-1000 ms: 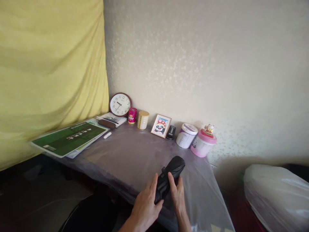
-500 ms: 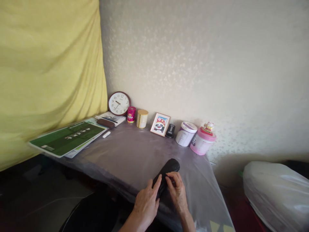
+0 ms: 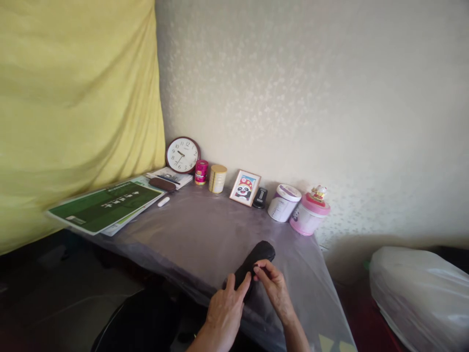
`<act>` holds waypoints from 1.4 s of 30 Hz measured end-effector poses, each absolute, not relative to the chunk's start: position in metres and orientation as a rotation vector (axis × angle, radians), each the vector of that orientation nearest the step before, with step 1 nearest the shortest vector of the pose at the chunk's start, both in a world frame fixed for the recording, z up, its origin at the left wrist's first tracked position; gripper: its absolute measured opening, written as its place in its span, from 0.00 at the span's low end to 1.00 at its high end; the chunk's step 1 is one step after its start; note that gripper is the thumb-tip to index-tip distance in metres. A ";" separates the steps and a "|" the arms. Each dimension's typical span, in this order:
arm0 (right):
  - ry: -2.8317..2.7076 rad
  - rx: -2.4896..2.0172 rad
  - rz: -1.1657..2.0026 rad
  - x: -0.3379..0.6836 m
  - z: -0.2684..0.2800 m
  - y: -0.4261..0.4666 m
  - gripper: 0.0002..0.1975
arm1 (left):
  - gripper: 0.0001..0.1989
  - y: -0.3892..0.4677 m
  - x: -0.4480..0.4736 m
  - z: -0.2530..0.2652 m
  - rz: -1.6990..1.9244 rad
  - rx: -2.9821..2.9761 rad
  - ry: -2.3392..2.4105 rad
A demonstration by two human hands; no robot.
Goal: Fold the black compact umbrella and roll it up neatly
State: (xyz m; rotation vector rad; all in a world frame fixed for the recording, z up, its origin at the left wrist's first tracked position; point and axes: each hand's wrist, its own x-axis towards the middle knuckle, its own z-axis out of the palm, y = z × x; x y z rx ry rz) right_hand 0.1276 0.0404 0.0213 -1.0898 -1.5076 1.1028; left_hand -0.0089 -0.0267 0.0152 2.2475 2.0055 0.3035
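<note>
A long, soft black pouch-like thing (image 3: 255,255) lies slantwise near the front of the table; its exact kind does not show clearly. My left hand (image 3: 226,308) holds its near part, with thumb and forefinger pressed on the dark cloth. At its right side, my right hand (image 3: 274,286) pinches thumb and fingertips together on a small dark bit of it. The far rounded end sticks out beyond both hands, while the near end is partly hidden by my left hand.
Along the wall stand a clock (image 3: 183,155), a pink can (image 3: 201,172), a yellow-lidded tin (image 3: 217,179), a panda picture frame (image 3: 245,187), a stapler-like black thing (image 3: 260,198) and two tubs (image 3: 284,203). Green booklet (image 3: 110,205) lies left; plastic-covered table (image 3: 183,230) ends close right.
My right hand has shifted slightly right, still pinching at the black pouch-like thing. My left hand has slid a little toward its near end. The view has shifted slightly.
</note>
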 end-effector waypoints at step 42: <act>-1.325 -1.272 1.037 0.177 0.042 0.016 0.15 | 0.39 -0.042 -0.036 0.020 0.387 2.062 1.723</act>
